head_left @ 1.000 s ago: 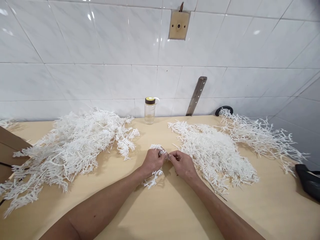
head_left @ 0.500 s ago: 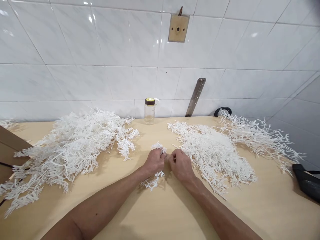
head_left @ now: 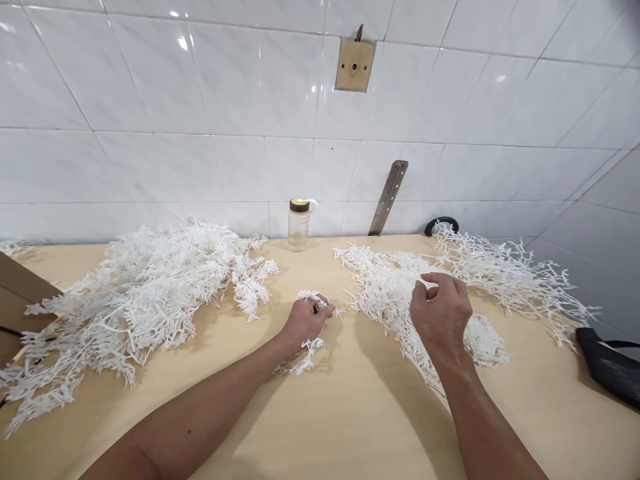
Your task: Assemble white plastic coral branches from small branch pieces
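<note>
My left hand is closed around a white branched plastic strand near the middle of the table. Parts of the strand stick out above the fist, past the fingertips and below the wrist. My right hand is raised over the right pile of thin white plastic pieces. Its fingers are curled together, and whatever they may pinch is hidden. To the left spreads a large tangled heap of white branched strands.
A clear bottle with a dark lid stands near the tiled wall. Behind the right pile lie longer white branched strands and a black curved handle. A metal strip leans on the wall. A black object sits far right, brown cardboard far left.
My right hand has left my left hand and moved right and up, over the right pile. The left hand stays nearly in place, still gripping the strand. The view has shifted slightly.
</note>
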### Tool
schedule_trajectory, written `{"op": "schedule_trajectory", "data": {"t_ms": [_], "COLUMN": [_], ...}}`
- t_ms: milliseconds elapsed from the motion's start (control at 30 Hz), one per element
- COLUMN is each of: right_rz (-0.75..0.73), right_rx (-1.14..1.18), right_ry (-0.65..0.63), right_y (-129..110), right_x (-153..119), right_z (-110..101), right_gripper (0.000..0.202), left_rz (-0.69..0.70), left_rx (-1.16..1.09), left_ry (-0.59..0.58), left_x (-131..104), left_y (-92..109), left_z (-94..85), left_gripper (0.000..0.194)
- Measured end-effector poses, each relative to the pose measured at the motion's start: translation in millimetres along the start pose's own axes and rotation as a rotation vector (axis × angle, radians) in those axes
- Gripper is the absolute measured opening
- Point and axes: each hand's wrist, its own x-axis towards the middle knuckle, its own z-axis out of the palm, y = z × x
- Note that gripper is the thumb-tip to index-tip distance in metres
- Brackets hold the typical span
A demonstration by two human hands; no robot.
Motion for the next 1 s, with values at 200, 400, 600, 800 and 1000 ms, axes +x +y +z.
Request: {"op": "schedule_trajectory", "data": {"t_ms": [200, 400, 600, 800, 1000], "right_rz": [0.025, 0.049, 0.062, 0.037, 0.068], "right_rx": [0.267, 0.237, 0.213, 0.219, 0.237], "right_ry": [-0.721, -0.872, -0.886, -0.848, -0.862], "right_y": [-53, -55, -58, -57, -59], "right_x": [-35, -51, -51, -56, -58], "right_z": [16, 30, 29, 31, 29], "right_gripper": [0.033, 0.025, 0.023, 0.023, 0.024], "left_rz": [0.038, 0.083, 0.077, 0.074, 0.083], "left_rx": [0.054, 0.158, 0.211, 0.260, 0.353], "left_ry": [-0.009, 0.002, -0.008, 0.001, 0.031], "left_x": [1, 5, 4, 4, 4], "left_y": [-2, -6, -3, 0, 0], "left_z": [0.9, 1.6, 0.1, 0.9, 2.8], "left_gripper": [0.029, 0.027, 0.028, 0.029, 0.032]}}
